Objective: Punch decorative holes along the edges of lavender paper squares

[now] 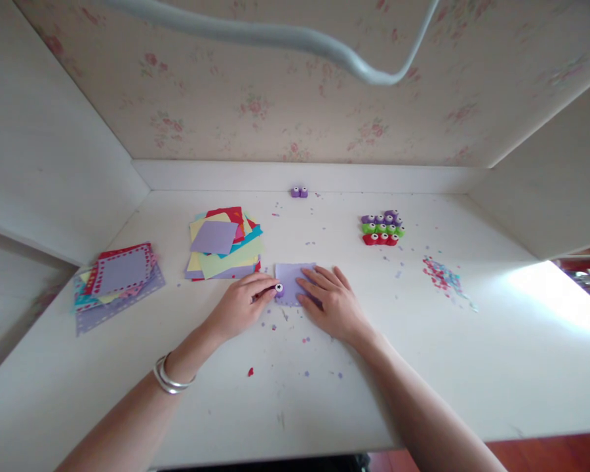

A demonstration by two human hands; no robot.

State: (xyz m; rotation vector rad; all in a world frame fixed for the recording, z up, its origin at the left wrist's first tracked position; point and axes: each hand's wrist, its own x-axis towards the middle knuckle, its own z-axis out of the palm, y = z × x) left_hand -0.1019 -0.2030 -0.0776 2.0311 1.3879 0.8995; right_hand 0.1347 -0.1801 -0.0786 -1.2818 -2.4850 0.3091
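A sheet of purple paper (288, 275) lies flat on the white table, with a row of small punched holes along its near edge. My left hand (243, 303) is closed on a small purple craft punch (279, 290) with a white top bearing a dark mark. The punch sits at the paper's left edge; whether its slot is around the paper cannot be made out. My right hand (335, 301) lies flat with fingers spread over the paper's right part, covering that side.
Loose coloured papers (214, 237) are piled behind my left hand. Papers with punched borders (122, 272) are stacked at far left. Several craft punches (383, 228) stand in rows at right; two purple punches (299, 192) stand by the wall. Confetti (445, 275) lies heaped at right.
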